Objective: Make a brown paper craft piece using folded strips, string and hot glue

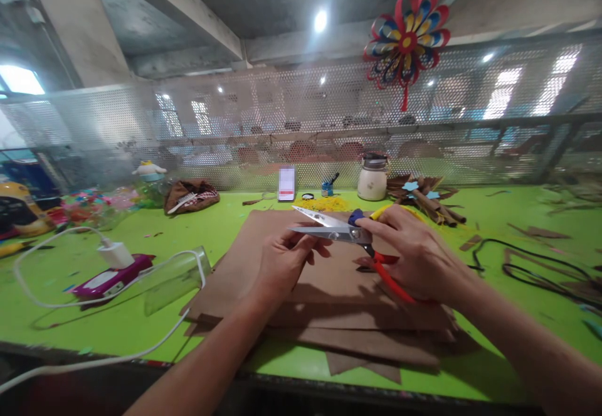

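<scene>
My right hand [418, 253] is closed on the red handles of a pair of scissors [336, 228], whose silver blades stand slightly apart and point left. My left hand [282, 259] pinches the lower blade from below, fingers curled around it. Both hands hover over a stack of brown cardboard sheets [324, 303] lying on the green table [141, 315] in front of me.
A pink phone with a white charger and cable [113, 265] and a clear plastic piece [174, 275] lie at left. A white kettle [373, 177], a small card [286, 184], brown paper scraps [433, 199] and yellow shreds stand at the back. Black cable [531, 265] lies at right. A mesh fence carries a paper pinwheel [407, 39].
</scene>
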Motion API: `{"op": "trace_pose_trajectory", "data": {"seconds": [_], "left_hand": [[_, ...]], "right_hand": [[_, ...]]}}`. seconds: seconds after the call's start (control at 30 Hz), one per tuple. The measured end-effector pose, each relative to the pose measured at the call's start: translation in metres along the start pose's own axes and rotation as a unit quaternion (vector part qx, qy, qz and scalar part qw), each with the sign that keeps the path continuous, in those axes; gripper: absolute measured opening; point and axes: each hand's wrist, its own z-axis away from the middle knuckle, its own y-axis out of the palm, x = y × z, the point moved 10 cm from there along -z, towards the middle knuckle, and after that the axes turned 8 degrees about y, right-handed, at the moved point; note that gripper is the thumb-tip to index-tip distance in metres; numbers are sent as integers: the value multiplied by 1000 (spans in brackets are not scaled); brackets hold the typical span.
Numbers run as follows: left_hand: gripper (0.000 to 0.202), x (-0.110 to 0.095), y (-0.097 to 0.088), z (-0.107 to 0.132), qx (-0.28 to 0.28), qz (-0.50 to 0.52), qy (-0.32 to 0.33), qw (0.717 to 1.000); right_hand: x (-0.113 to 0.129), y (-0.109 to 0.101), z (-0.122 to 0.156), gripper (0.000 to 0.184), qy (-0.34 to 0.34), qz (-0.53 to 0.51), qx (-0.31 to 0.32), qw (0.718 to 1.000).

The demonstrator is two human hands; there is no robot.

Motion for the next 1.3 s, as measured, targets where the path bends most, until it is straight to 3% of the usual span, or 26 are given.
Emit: {"op": "trace_pose_trajectory", "data": {"seconds": [0.5,1.3], "left_hand": [[15,7,2,1,15,26,-17,999],[17,17,6,4,-2,50,-72,996]], "right_hand": [[-2,7,2,45,17,-22,60,998],[-4,4,1,32,20,13,41,999]]}}
